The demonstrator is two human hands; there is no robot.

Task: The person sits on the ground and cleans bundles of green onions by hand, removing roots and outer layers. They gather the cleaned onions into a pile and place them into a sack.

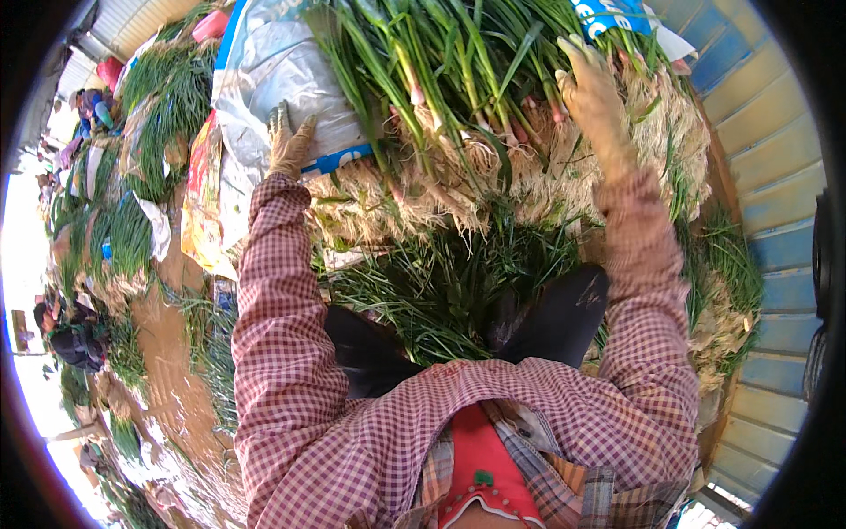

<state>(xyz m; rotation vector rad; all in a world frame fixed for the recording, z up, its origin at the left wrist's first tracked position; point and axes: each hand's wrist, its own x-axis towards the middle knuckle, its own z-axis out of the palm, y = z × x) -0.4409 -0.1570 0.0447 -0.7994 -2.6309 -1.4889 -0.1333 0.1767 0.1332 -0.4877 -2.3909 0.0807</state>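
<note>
My left hand, in a pale work glove, lies with spread fingers on a white-and-blue plastic sheet. My right hand, gloved too and slightly blurred, is over the right side of the pile with its fingers apart. No stalk shows clearly in its grasp. Between my hands lie loose green onion plants with reddish-white bases. Their pale stringy roots point towards me, and the leaf tips run out of view at the top.
Cut green leaves lie between my knees. Another blue-and-white plastic piece covers leaves at the upper right. A corrugated metal wall runs along the right. On the left are a wet muddy floor, more onion heaps and other people.
</note>
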